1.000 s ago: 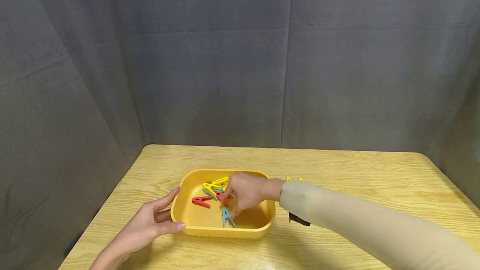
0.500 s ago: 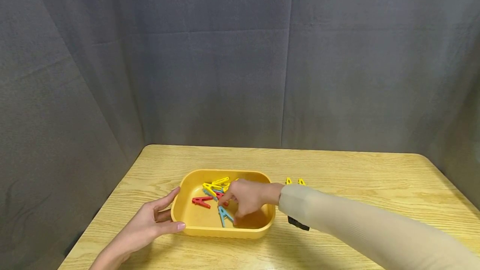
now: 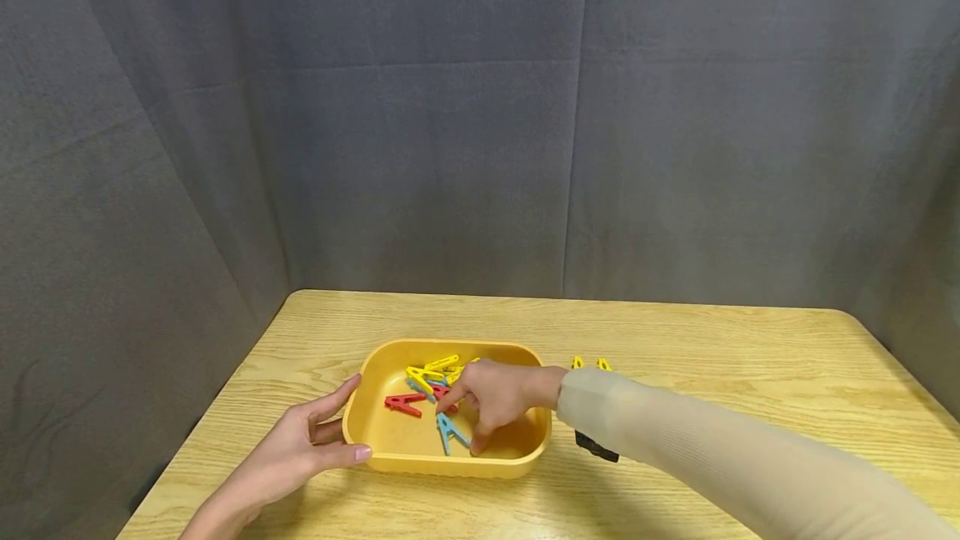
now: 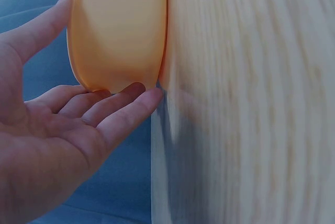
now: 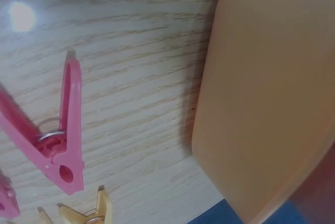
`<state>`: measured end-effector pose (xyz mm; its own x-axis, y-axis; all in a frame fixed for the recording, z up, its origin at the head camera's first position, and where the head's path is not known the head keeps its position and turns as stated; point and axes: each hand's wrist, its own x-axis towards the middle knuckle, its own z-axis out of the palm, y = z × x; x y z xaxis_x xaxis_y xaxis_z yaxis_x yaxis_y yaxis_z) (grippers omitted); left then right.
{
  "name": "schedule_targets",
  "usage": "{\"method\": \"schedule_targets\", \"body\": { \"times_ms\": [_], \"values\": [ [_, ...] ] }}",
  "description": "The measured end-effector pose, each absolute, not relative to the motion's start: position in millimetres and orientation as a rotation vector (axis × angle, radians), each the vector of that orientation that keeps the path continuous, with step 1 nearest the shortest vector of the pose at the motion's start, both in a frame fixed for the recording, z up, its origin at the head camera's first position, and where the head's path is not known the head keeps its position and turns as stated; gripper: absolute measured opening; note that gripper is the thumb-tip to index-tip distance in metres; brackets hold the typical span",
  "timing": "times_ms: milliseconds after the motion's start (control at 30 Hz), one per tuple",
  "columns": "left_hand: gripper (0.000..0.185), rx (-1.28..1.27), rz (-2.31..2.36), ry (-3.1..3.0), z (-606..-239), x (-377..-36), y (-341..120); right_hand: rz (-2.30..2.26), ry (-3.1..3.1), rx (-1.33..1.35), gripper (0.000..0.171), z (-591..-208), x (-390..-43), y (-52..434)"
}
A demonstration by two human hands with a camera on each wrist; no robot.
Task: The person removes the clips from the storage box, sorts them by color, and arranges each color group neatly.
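Now my right hand (image 3: 491,400) is down in the yellow tray (image 3: 390,461), fingertips closing on the blue clothespin (image 3: 448,432) on its floor. Left hand (image 3: 300,448), fingers straight, braces the tray's near-left corner. Best pinch the peg's legs squarely and lift straight.

A pink clothespin (image 5: 60,135) lies on the wooden table (image 5: 131,51) beside the orange tray (image 5: 267,93).

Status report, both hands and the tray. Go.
Left hand open against tray end. Right hand inside tray, fingers curled at blue peg; grip unclear. Nothing blocking.
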<state>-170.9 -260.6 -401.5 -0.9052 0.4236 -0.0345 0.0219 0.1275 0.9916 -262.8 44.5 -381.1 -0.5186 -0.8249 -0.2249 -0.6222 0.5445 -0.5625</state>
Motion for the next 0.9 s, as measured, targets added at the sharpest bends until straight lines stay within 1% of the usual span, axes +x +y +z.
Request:
{"method": "schedule_targets", "body": {
  "times_ms": [100,333,767,900],
  "values": [
    [0.097,0.443,1.842,2.100,-401,-170,-261,-0.588,2.313,-1.172,0.055,-382,-263,45],
    [0.097,0.424,1.833,2.111,-401,-170,-261,-0.603,2.324,-1.148,0.060,-383,-262,43],
    [0.096,0.424,1.836,2.108,-401,-171,-261,-0.703,2.307,-1.265,0.054,-375,-261,48],
    [0.095,0.415,1.836,2.096,-401,-171,-262,-0.752,2.292,-1.244,0.054,-369,-260,53]
  ]
}}
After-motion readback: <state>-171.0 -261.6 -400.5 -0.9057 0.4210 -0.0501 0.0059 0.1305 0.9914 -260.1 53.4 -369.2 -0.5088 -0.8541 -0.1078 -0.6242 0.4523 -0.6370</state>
